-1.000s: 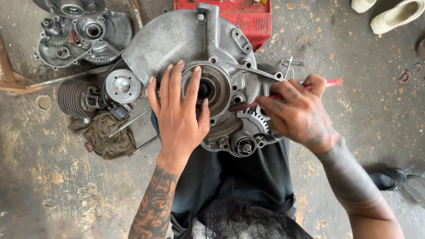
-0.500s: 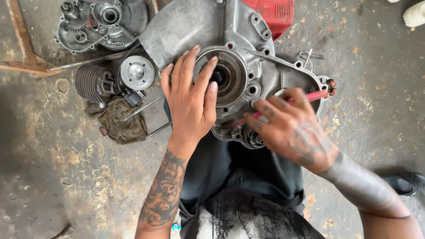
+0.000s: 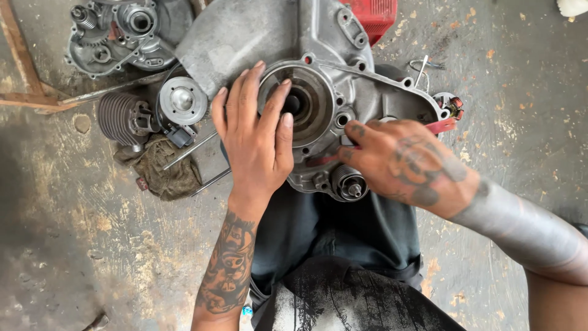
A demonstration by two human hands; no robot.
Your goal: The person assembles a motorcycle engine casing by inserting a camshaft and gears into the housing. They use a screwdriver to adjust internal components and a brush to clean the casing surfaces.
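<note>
A big grey metal engine case (image 3: 275, 37) lies on the person's lap and the dirty concrete floor (image 3: 73, 245). The left hand (image 3: 254, 138) lies flat and open on the case, with its fingers (image 3: 248, 92) spread beside the round hole (image 3: 300, 105) in the middle. The right hand (image 3: 407, 162) is closed around a red-handled tool (image 3: 442, 127); the tool's tip seems to press on the case just under the round hole, but the hand hides most of it. A small ribbed shaft (image 3: 349, 182) sticks out of the case just below that hand. To the left on the floor are a finned cylinder (image 3: 119, 116), a round silver part (image 3: 182, 99), a dirty rag (image 3: 160, 168) and another engine cover (image 3: 116, 34). A red box (image 3: 376, 15) sits behind the case.
</note>
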